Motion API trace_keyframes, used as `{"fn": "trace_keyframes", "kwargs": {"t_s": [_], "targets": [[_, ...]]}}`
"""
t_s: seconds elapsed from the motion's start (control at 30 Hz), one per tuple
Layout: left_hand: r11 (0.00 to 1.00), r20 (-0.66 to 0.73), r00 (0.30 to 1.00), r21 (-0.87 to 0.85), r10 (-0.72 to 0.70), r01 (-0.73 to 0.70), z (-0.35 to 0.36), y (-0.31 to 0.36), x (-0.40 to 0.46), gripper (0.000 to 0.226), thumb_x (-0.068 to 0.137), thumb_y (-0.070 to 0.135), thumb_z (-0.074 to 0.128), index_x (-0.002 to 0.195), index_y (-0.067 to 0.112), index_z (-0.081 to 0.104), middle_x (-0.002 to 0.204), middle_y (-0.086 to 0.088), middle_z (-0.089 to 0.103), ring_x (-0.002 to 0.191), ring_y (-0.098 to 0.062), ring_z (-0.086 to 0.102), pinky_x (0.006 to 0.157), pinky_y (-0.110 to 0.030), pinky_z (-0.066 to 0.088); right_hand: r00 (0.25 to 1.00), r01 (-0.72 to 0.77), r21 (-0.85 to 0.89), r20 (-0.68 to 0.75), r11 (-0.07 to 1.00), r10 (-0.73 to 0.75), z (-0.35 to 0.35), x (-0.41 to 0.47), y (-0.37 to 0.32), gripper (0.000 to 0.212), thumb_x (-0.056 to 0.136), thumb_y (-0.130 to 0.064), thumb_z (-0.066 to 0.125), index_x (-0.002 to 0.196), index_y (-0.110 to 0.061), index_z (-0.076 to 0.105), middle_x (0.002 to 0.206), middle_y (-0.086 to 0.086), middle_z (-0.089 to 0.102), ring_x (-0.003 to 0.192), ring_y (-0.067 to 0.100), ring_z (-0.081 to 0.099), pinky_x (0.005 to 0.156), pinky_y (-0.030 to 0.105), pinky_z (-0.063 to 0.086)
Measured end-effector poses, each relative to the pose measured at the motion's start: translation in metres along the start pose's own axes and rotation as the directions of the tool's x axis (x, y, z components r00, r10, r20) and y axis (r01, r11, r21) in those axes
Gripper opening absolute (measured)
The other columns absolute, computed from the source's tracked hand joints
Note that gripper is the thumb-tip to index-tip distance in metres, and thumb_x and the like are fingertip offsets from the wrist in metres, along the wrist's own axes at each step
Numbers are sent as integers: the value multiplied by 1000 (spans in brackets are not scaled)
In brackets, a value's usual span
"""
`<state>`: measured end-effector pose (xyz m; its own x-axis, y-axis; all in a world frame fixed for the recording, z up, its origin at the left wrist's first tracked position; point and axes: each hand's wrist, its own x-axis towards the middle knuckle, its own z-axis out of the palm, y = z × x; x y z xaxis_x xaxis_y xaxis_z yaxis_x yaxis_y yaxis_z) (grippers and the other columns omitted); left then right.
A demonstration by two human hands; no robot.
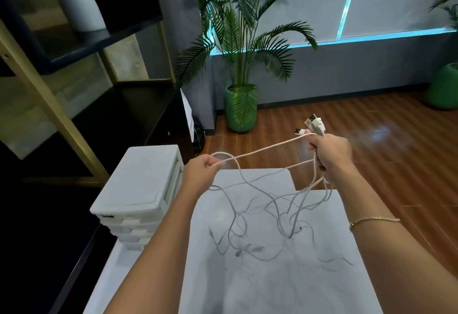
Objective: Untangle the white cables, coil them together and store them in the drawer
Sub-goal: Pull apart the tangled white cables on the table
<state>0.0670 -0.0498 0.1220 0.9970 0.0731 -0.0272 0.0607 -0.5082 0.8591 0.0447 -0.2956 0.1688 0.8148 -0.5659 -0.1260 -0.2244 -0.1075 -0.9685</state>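
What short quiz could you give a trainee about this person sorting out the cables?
1. True or false: the right hand grips the white cables near their USB plugs.
2. Where is the white drawer unit? A) left of the hands, on the white table; B) on the wooden floor; C) on the dark shelf.
3. Fill in: the left hand pinches a ___ of cable.

Key: 1 true, with the plugs sticking up above the fist. 2 A, with its drawers looking shut. 3 loop; the loose ends hang in a tangle over the table.
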Motion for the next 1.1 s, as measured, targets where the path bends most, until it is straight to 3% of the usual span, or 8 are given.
{"fn": "trace_keyframes", "kwargs": {"t_s": [0.13,0.23,0.3,0.4,0.57,0.87,0.97,1.1], "targets": [[950,-177,973,-299,-149,91,-4,2,-1,20,86,28,67,97,13,61,84,0,60,76,-15,55,62,-23,45,1000,20,-48,-21,999,-21,-8,6,5,38,76,-43,73,61,-12,56,57,3,44,51,17,36,48,28,29],[881,-166,946,-438,-277,181,-6,2,-2,36,86,28,67,116,14,54,95,1,53,84,-17,55,69,-26,48,1000,23,-45,-20,999,-23,-9,7,6,38,74,-45,74,66,-11,59,57,3,44,51,16,36,48,29,30],[906,-109,954,-358,-278,223,-6,4,-4,24,87,33,64,98,11,63,85,-1,55,71,-14,50,60,-22,43,1000,28,-55,-13,998,-29,-9,7,6,37,75,-45,74,69,-10,61,57,3,43,51,16,36,47,28,31],[905,79,948,-282,-307,317,-12,6,-5,34,88,39,61,68,12,63,67,-3,45,55,-12,35,48,-19,32,1000,27,-36,10,999,-27,-11,9,6,36,71,-45,77,76,-12,63,59,1,45,52,14,39,48,28,34],[862,484,862,-365,-147,352,-21,7,-11,47,92,25,56,45,18,57,52,3,33,39,-5,24,36,-14,20,998,-13,12,69,1000,12,-15,12,9,30,65,-24,85,82,-14,61,67,-1,52,56,11,42,54,24,38],[682,650,747,-612,143,401,-15,6,-10,32,78,28,70,50,15,61,53,3,51,51,-8,41,58,-22,32,974,-69,44,217,997,58,-12,9,4,42,62,-13,86,77,-21,47,70,0,48,54,9,40,48,21,37],[734,698,687,-572,202,366,-20,1,-10,24,61,27,77,47,14,64,63,0,55,60,-9,50,69,-24,44,974,-79,52,217,995,67,-16,11,2,49,55,-13,89,85,-20,50,73,0,50,57,11,44,53,23,41],[918,698,716,-271,-19,289,-27,-4,-12,19,82,12,64,66,4,69,79,-5,67,81,-14,60,81,-24,49,967,-59,-33,248,998,65,-22,10,-8,46,63,-4,84,96,-15,53,72,2,49,56,11,46,53,24,41]]}}
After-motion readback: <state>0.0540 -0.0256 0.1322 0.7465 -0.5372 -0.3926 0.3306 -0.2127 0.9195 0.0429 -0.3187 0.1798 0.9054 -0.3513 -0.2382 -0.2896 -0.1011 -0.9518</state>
